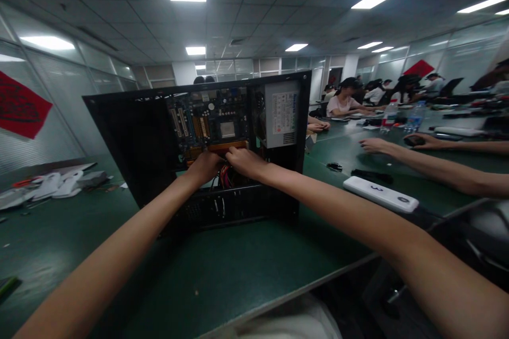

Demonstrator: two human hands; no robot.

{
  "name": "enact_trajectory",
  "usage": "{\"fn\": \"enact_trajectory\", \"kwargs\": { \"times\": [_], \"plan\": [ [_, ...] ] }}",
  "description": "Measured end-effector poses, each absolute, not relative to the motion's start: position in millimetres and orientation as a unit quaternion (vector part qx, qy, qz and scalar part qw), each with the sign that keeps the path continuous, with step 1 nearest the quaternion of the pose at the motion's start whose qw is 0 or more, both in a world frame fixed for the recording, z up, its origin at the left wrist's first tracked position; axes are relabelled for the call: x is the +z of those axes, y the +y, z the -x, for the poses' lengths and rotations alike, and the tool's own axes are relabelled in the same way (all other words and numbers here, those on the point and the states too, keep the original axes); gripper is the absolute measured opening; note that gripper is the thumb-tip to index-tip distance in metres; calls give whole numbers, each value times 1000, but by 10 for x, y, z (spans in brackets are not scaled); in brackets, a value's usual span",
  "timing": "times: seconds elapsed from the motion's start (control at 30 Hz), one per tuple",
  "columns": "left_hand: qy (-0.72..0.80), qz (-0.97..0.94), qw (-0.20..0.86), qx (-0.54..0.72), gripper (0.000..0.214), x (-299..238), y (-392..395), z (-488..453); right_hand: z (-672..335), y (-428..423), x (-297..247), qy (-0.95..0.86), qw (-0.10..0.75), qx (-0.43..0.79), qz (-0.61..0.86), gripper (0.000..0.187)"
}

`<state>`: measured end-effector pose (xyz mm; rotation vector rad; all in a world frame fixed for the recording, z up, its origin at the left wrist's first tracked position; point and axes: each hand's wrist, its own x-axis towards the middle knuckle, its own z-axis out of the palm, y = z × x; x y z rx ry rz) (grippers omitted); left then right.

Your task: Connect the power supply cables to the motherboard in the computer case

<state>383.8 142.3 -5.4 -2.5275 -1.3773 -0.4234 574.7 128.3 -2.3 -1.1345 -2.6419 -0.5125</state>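
Observation:
An open black computer case (131, 137) stands on the green table (222, 270), its inside facing me. A blue motherboard (210, 122) and a grey power supply (281, 114) sit inside it. Both my arms reach into the case. My left hand (204, 167) and my right hand (246, 161) meet just below the motherboard, fingers curled and pressed at its lower edge beside orange slots and a bundle of red and other cables (225, 176). What the fingers grip is hidden.
A white bar-shaped device (379, 194) lies on the table to the right. Another person's arms (437, 169) stretch across there. White parts (59, 185) are piled at the left. More people sit at the far tables. The table edge runs near my body.

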Motion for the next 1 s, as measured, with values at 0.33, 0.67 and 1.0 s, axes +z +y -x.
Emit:
{"fn": "enact_trajectory", "kwargs": {
  "times": [0.33,0.67,1.0],
  "plan": [
    [-476,855,120,-166,29,-93,1495,-3821,-5736,1344,-69,-896,92,-191,390,38],
    [-484,854,112,-156,30,-75,1444,-3851,-5732,1363,-72,-898,97,-193,384,36],
    [-497,848,102,-155,28,-66,1465,-3861,-5748,1370,-91,-897,105,-194,384,38]
  ]
}}
